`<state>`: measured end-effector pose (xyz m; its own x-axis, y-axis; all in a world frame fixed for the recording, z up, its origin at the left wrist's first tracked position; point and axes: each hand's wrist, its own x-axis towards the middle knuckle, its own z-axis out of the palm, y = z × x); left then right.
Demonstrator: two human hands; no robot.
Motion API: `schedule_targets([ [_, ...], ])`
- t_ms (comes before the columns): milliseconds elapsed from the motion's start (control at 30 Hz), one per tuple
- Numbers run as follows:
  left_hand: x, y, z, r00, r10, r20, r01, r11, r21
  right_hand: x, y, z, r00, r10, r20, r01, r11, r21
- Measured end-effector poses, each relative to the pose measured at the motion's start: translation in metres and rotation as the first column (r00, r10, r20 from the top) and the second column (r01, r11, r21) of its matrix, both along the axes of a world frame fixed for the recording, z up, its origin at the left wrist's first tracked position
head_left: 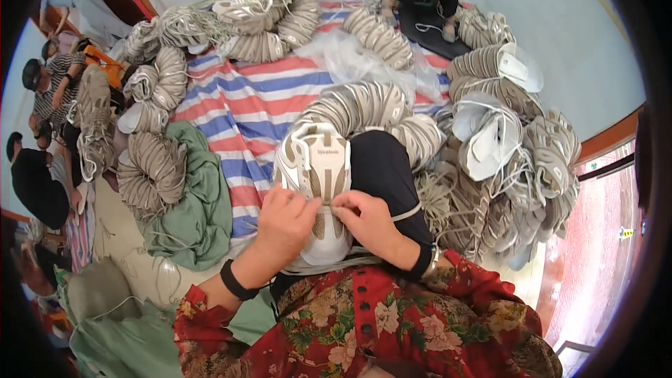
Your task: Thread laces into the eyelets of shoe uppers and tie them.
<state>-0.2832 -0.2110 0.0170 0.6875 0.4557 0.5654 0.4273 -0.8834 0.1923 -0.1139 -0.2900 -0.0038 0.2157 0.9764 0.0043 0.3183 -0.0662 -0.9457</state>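
L hand (287, 220) & R hand (372, 224) nearly meet, fingertips at mid of the pale shoe upper (326, 161) beside the dark trouser leg (381, 161); can't tell if they're clamped on it or just touching. Prob. light, floppy, not fragile, so best held by side edges, w/ nested uppers (357, 106) just beyond, then striped sheet (246, 106).
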Motion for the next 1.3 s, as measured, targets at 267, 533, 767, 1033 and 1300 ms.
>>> schedule_targets([
  [267, 0.013, 0.008, 0.021, 0.965, 0.008, -0.262, -0.118, 0.906, -0.406, 0.015, 0.009, 0.0, 0.986, 0.166, -0.022, -0.164, 0.985, 0.057],
  [533, -0.008, -0.01, 0.035, 0.972, 0.16, -0.171, -0.218, 0.885, -0.411, 0.039, 0.016, 0.02, 0.921, 0.362, -0.146, -0.386, 0.901, -0.199],
  [767, 0.021, -0.01, 0.034, 0.792, 0.087, -0.604, -0.396, 0.826, -0.401, 0.033, 0.017, 0.022, 0.923, 0.315, -0.219, -0.365, 0.898, -0.245],
  [1033, -0.041, -0.014, 0.042, 0.793, 0.46, 0.4, 0.282, 0.305, -0.91, 0.09, 0.003, 0.063, 0.746, 0.597, -0.294, -0.654, 0.74, -0.156],
  [1300, -0.404, 0.051, 0.102, -0.216, 0.683, 0.697, -0.046, 0.706, -0.707, 0.281, -0.071, 0.118, 0.353, 0.334, -0.874, 0.148, 0.902, 0.404],
])
